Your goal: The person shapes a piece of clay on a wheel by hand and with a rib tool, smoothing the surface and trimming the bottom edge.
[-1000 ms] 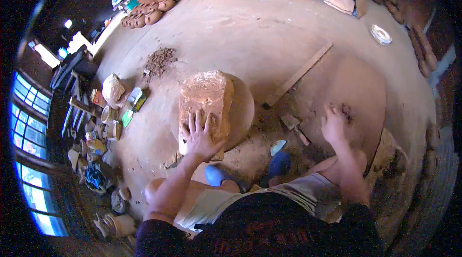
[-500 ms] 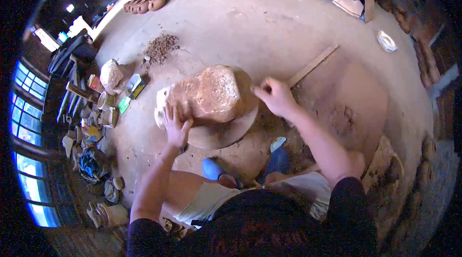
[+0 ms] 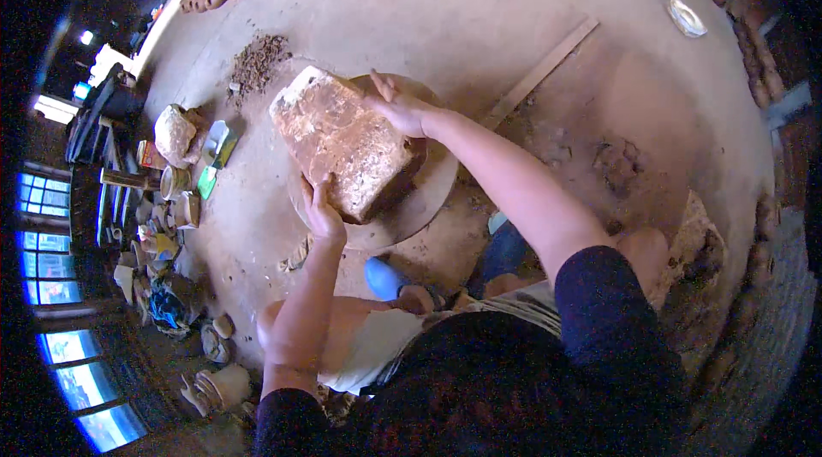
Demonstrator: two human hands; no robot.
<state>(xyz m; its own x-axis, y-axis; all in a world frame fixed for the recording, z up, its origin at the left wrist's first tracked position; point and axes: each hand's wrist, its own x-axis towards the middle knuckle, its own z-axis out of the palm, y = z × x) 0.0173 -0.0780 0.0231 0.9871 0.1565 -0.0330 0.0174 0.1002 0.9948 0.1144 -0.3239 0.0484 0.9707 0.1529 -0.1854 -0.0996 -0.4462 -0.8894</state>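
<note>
A large rough block [image 3: 342,144], reddish brown with chalky white patches, sits over a round flat disc [image 3: 435,200] in front of me. It lies at a slant, its whitest corner at the far left; whether it rests fully on the disc or is partly raised is hidden. My left hand [image 3: 323,213] grips the block's near left side, thumb up over the edge. Against the far right side presses my right hand [image 3: 401,107], with some fingers lifted and the rest hidden behind the block.
Dark crumbs [image 3: 259,63] lie heaped beyond the disc. At left are a pale lump [image 3: 175,133], a green-edged dustpan [image 3: 217,149] and several pots. A wooden strip [image 3: 544,71] borders a brownish patch at right. My blue shoes [image 3: 384,277] stand close to the disc.
The block has turned clockwise, its white end swinging to the far left. My right hand has come in from the right onto the block; my left hand has shifted along its near side.
</note>
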